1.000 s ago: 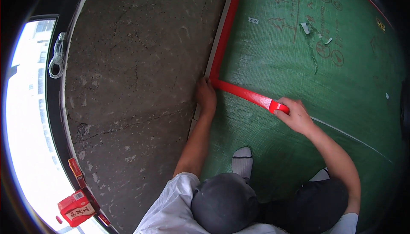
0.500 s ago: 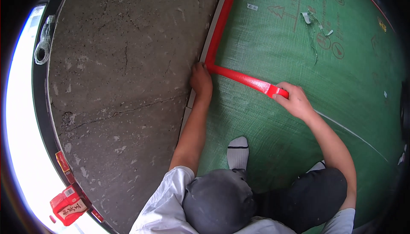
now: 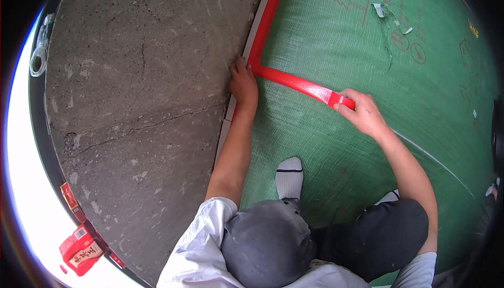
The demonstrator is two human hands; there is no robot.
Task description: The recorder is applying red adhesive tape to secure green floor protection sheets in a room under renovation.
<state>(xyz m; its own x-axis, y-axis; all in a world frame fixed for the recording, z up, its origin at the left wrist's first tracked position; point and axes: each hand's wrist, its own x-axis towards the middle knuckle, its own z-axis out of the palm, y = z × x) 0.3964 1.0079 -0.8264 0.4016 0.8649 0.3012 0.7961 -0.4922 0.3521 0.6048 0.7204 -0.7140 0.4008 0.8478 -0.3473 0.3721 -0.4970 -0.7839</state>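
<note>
My right hand (image 3: 362, 112) grips a roll of glossy red tape (image 3: 334, 99) between thumb and fingers, above the green woven sheeting (image 3: 315, 146). From the roll, a strip of red tape (image 3: 294, 81) runs left, pulled out, to the sheeting's edge. My left hand (image 3: 244, 86) is there, its fingers apart, touching the pale edging (image 3: 257, 29) beside the tape's end. The underside of that hand is hidden. A further band of red tape (image 3: 270, 15) lies along this edge, leading away from me.
Rough, cracked concrete (image 3: 142, 78) lies to the left. Beyond it are a red package (image 3: 81, 251), a small red box (image 3: 72, 202) and a coiled clear cord (image 3: 39, 57). A torn spot with white scraps (image 3: 386, 15) marks the sheeting. My socked foot (image 3: 289, 177) rests on it.
The view has shifted slightly. My left hand's fingers have spread and straightened at the edge; red now shows along the edging beside its wrist. My right hand still holds the tape roll.
</note>
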